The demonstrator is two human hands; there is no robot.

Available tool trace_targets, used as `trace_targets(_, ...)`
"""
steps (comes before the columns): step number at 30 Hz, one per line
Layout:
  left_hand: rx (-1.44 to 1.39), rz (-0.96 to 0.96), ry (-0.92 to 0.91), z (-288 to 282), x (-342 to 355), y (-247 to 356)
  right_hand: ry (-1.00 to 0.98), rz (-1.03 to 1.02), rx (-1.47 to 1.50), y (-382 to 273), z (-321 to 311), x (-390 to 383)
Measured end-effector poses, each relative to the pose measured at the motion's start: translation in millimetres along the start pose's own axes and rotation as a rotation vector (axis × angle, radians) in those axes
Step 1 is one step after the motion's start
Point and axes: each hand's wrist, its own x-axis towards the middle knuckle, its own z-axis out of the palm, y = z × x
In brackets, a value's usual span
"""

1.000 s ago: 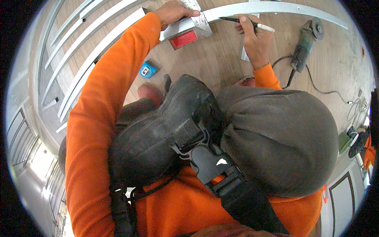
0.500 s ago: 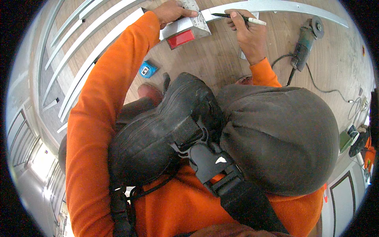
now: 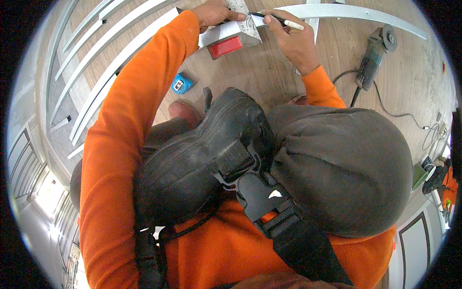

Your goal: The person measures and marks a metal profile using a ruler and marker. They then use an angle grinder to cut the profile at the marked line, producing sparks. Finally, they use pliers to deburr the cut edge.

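My left hand point(image 3: 214, 14) is closed over a long silvery metal channel point(image 3: 356, 10), its thumb pressing a metal square point(image 3: 250, 30) against the channel. The square has a marked silver plate and a red block point(image 3: 225, 47) facing me. Part of the channel and the finger ends lie hidden under that hand. My right hand point(image 3: 296, 45) pinches a white and black marker pen point(image 3: 291, 24) between thumb and fingers. The pen's dark tip is at the square's edge over the channel. A blue tape measure point(image 3: 182, 84) lies on the floor below my left wrist.
An angle grinder point(image 3: 373, 60) lies on the wooden floor at the right, its cord point(image 3: 392, 114) trailing away. Several metal channels point(image 3: 89, 55) lie at the left. My bent knees, a black bag point(image 3: 207, 144) and its strap fill the middle.
My right hand has moved left and slightly up, bringing the pen tip to the square's edge. My left hand still presses the square.
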Motion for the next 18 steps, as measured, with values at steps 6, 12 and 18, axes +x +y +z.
trace_targets(6,0.051,-0.049,-0.002,-5,-4,7,0.02,-0.103,-0.083,5,1,1)
trace_targets(12,-0.055,-0.019,-0.006,-1,-1,0,0.055,-0.146,-0.108,14,-4,-7)
trace_targets(18,-0.094,0.019,-0.013,-1,6,-7,-0.065,0.103,-0.156,12,-25,-32)
